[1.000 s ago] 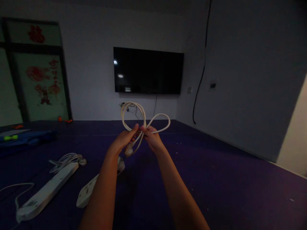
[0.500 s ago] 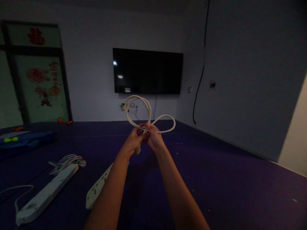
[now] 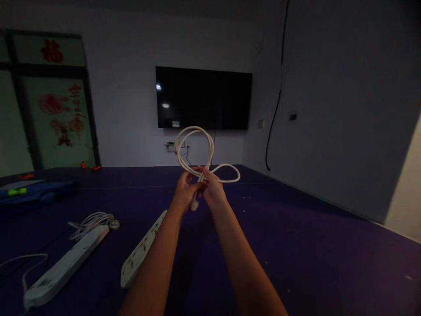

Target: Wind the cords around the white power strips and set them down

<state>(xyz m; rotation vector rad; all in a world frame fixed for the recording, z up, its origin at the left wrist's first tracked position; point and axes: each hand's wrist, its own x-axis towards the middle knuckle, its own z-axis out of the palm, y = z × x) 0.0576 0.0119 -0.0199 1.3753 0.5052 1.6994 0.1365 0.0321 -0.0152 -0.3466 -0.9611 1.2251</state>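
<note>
Coiled cord [image 3: 211,152] slightly higher; left hand [image 3: 185,191], right hand [image 3: 213,189] gripping.

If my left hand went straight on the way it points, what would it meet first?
Beyond the white cord it holds, the left hand would probably meet the right hand first, though depth is unclear.

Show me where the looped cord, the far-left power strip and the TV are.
Looped cord [image 3: 212,149]: head view, on the right side of its round loop.
Far-left power strip [image 3: 67,262]: head view, middle of its upper face.
TV [image 3: 204,98]: head view, middle of its dark screen.
</note>
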